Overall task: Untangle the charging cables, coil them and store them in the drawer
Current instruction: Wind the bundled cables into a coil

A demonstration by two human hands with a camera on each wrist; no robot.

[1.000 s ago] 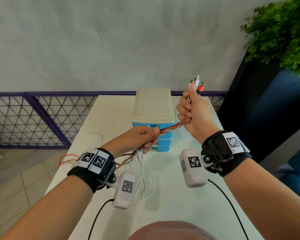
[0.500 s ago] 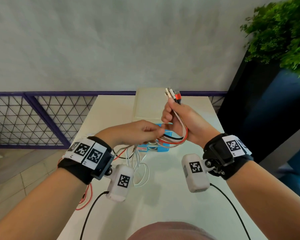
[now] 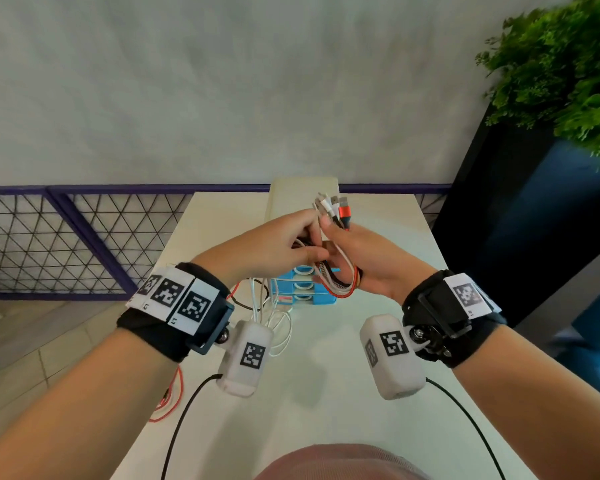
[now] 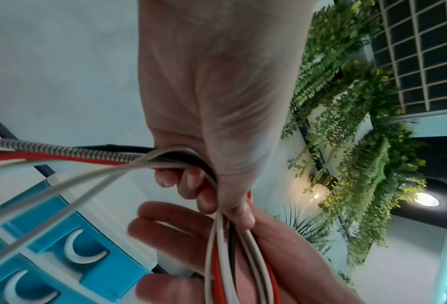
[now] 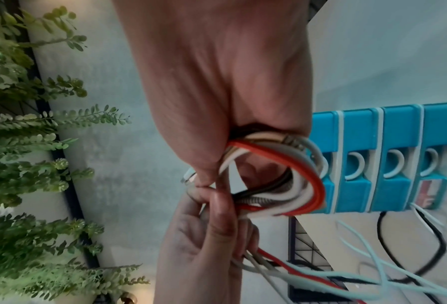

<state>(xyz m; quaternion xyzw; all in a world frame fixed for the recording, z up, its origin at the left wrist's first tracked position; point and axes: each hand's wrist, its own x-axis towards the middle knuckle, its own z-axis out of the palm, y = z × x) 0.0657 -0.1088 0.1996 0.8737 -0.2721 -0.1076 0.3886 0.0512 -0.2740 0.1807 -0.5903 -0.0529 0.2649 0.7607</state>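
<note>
Cables (image 3: pixel 338 277), a mixed bundle of red, white, black and braided charging leads, sat near the centre of the head view, held up between my two hands above the white table (image 3: pixel 343 393). My right hand (image 3: pixel 364 258) had its fingers and thumb curled round the bundle, one loop of it hanging under the palm, while the plug ends (image 3: pixel 333 207) fanned out just above the fingers, a red-sleeved one among them. My left hand (image 3: pixel 274 244) met it from the left of the frame, fingers curled and pinching the same bundle where the loop closed. In the left wrist view, the strands ran from the left edge into that fist (image 4: pixel 217 123) and dropped out below the thumb. Loose lengths trailed down to the table at lower left of centre in the head view, one red lead (image 3: pixel 168 400) spilling over the table's left edge. Behind the hands stood a small blue drawer unit (image 3: pixel 305 292) with a cream top, its drawers all closed; the right wrist view showed four blue fronts (image 5: pixel 388 160) with white handles.
</note>
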